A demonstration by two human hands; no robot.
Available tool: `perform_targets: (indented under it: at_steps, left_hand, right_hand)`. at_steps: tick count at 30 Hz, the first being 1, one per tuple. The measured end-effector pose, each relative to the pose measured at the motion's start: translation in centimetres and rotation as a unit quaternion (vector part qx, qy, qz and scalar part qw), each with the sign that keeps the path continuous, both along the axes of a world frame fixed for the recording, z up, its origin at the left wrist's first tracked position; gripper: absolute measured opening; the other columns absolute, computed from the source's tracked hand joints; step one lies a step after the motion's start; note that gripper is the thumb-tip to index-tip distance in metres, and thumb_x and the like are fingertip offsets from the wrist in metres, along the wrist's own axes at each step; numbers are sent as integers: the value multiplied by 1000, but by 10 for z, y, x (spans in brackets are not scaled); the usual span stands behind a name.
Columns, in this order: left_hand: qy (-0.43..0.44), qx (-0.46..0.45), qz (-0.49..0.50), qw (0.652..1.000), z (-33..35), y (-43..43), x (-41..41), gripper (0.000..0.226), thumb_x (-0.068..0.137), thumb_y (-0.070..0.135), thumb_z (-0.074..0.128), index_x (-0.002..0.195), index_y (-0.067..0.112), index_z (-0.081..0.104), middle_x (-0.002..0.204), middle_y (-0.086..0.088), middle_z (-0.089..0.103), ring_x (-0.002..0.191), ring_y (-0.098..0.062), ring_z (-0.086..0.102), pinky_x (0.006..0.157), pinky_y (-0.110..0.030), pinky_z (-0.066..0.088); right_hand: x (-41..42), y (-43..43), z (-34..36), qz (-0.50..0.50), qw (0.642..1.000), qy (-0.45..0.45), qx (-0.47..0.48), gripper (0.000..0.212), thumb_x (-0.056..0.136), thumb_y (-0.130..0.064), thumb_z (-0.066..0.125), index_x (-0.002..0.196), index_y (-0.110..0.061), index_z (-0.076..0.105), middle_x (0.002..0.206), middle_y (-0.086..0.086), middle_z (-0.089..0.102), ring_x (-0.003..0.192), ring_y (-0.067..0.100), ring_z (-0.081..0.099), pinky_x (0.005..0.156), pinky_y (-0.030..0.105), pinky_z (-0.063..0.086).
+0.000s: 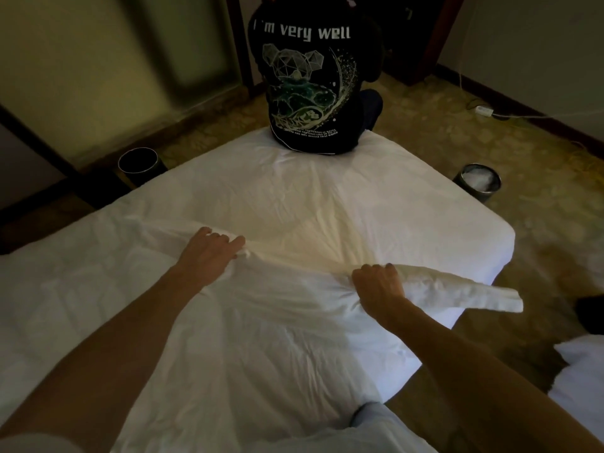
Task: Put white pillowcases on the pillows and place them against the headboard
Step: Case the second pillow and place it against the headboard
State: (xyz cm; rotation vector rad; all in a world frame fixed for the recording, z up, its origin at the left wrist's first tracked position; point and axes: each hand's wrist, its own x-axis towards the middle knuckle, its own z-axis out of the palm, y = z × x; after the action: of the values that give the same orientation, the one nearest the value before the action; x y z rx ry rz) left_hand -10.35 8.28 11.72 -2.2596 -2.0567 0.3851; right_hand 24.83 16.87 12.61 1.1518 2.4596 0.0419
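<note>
A white pillowcase (261,328) lies across the white bed (327,191), with a cream pillow (304,233) showing beyond its far edge. My left hand (212,250) pinches the pillowcase's far edge at the left. My right hand (380,284) grips the same edge further right, where a bunched fold of cloth (457,289) sticks out past the bed's corner. How far the pillow sits inside the pillowcase is hidden. No headboard is in view.
A person in a black printed shirt (310,86) sits on the bed's far edge, back turned. One dark bin (139,165) stands on the floor at the left, another bin (477,183) at the right. More white bedding (581,371) lies at the right edge. A power strip (483,111) lies on the carpet.
</note>
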Motion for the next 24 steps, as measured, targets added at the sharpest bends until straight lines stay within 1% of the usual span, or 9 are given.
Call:
perform_targets:
  at_steps: [2, 5, 7, 9, 11, 15, 18, 22, 24]
  left_hand:
    - [3, 5, 31, 1000, 20, -8, 0, 46, 64, 17, 87, 106, 13, 68, 58, 0, 63, 48, -21, 59, 61, -28, 49]
    - [-26, 21, 149, 988, 58, -24, -6, 35, 96, 28, 55, 129, 15, 55, 89, -7, 70, 76, -28, 65, 77, -35, 46]
    - [-33, 45, 202, 978, 81, -42, -14, 37, 102, 33, 43, 136, 19, 46, 104, -6, 67, 88, -28, 62, 79, -34, 42]
    - [-35, 53, 243, 968, 106, -62, -15, 39, 100, 37, 45, 136, 22, 38, 110, -5, 64, 90, -26, 61, 73, -32, 40]
    - [-30, 65, 295, 953, 133, -83, -9, 29, 100, 41, 44, 125, 27, 39, 103, -4, 65, 82, -23, 60, 69, -33, 45]
    - [15, 99, 374, 922, 177, -129, 23, 25, 100, 43, 45, 120, 32, 55, 104, 0, 67, 89, -22, 63, 73, -34, 48]
    - [34, 94, 418, 903, 194, -165, 56, 24, 101, 42, 43, 109, 31, 63, 102, 0, 68, 90, -21, 62, 70, -32, 41]
    - [-16, 114, 486, 866, 189, -216, 103, 32, 102, 42, 44, 127, 30, 59, 125, -6, 62, 111, -26, 56, 80, -32, 33]
    - [-12, 99, 506, 857, 179, -239, 125, 36, 101, 44, 44, 131, 29, 56, 122, -8, 63, 109, -27, 58, 81, -32, 37]
  right_hand:
    - [-7, 12, 17, 24, 1000, 8, 14, 26, 91, -15, 57, 116, -19, 56, 108, 1, 62, 98, 21, 62, 88, 37, 43]
    - [-27, 45, 55, 33, 997, 62, 31, 23, 91, -13, 52, 109, -19, 63, 102, 3, 67, 93, 25, 67, 76, 34, 46]
    - [-44, 60, 81, 47, 993, 99, 39, 19, 88, -12, 52, 101, -19, 65, 88, 2, 66, 80, 24, 66, 67, 31, 45]
    - [-58, 66, 103, 71, 988, 131, 38, 15, 87, -13, 54, 97, -18, 65, 79, 0, 62, 71, 22, 61, 66, 32, 45]
    - [-66, 68, 121, 94, 981, 166, 30, 14, 86, -16, 55, 97, -19, 64, 81, 0, 63, 73, 22, 61, 68, 32, 47]
    - [-74, 66, 145, 166, 963, 209, 39, 24, 84, -13, 55, 103, -22, 66, 91, 1, 67, 84, 25, 65, 71, 33, 51]
    - [-75, 56, 153, 232, 945, 223, 58, 31, 83, -12, 55, 110, -24, 64, 98, 3, 67, 86, 26, 65, 70, 32, 47]
    - [-73, 38, 156, 293, 920, 251, 63, 29, 83, -13, 58, 109, -24, 63, 101, 1, 66, 90, 24, 64, 75, 34, 49]
    - [-69, 26, 152, 318, 916, 239, 54, 27, 84, -12, 58, 108, -23, 64, 97, 1, 66, 87, 24, 64, 75, 33, 51]
